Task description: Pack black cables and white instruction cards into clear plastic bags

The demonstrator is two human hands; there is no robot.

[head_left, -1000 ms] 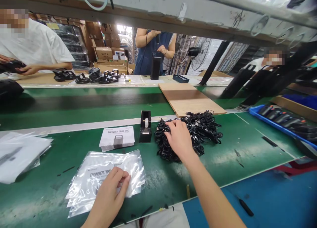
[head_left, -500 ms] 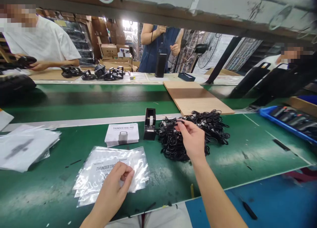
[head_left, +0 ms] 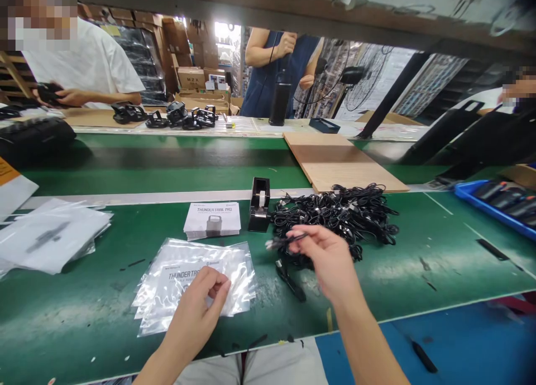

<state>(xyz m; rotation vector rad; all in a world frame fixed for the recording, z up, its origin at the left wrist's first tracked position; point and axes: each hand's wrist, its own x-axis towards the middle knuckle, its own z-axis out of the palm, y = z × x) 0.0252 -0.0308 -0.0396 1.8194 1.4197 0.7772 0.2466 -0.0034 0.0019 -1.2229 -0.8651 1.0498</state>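
My right hand [head_left: 333, 259] pinches a short bundled black cable [head_left: 288, 240], its light metal plug pointing left. It is held in front of a large pile of black cables [head_left: 335, 212]. One loose cable [head_left: 290, 282] lies apart, just below the pile. My left hand [head_left: 199, 304] rests over a stack of clear plastic bags [head_left: 157, 296] with printed leaflets inside. Thumb and fingertips are pressed together at the top bag, seemingly on its film; the exact grip is partly hidden. Behind the bags stands a stack of printed leaflets [head_left: 213, 219].
A black tape dispenser [head_left: 259, 206] stands between leaflets and cables. A wooden board [head_left: 343, 162] lies behind the pile. More bagged papers [head_left: 54, 234] are at left, a blue tray [head_left: 494, 212] at right. Across the line, co-workers handle black parts; one person [head_left: 268, 67] stands behind a black speaker-like device [head_left: 280, 100].
My right hand has come back from the pile toward me with a cable in its fingers. Another cable now lies separate below the pile. My left hand stays at the bags.
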